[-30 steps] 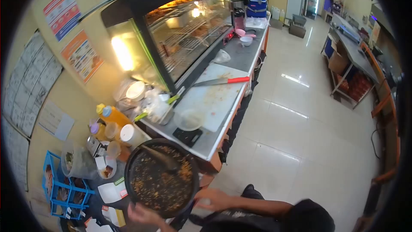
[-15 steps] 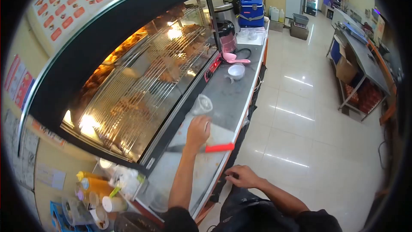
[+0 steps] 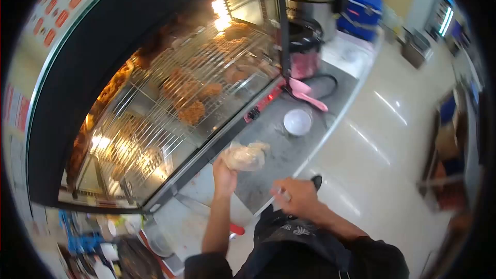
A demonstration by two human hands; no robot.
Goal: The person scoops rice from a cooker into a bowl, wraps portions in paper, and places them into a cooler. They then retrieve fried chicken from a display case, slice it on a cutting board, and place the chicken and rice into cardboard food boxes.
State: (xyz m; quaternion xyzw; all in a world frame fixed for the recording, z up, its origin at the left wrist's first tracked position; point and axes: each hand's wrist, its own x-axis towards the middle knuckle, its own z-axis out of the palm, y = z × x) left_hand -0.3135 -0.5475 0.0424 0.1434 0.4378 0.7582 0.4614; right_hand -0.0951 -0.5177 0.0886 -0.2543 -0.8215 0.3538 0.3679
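Note:
My left hand [image 3: 225, 176] is wrapped round a clear plastic bag [image 3: 245, 157] with something pale inside, raised above the grey counter. To its right, my right hand [image 3: 298, 196] is closed over the counter's front edge; a small pale thing shows at its fingers, too blurred to name. A white bowl [image 3: 297, 122] stands on the counter beyond both hands. Behind it lies a pink ladle [image 3: 309, 95]. Below my left hand, a knife with a red handle [image 3: 236, 229] rests on the white cutting board [image 3: 178, 220].
A glass warming cabinet [image 3: 206, 150] with fried food on wire racks fills the left side. Farther along the counter stand a pink and black cooker [image 3: 305, 51], a large metal pot [image 3: 310, 2] and a blue cooler box [image 3: 360, 13]. A clear container [image 3: 161, 242] sits at the lower left.
The view has turned and moved closer to the cabinet. My left hand has lifted the plastic bag off the counter. My right hand has come up nearer to it.

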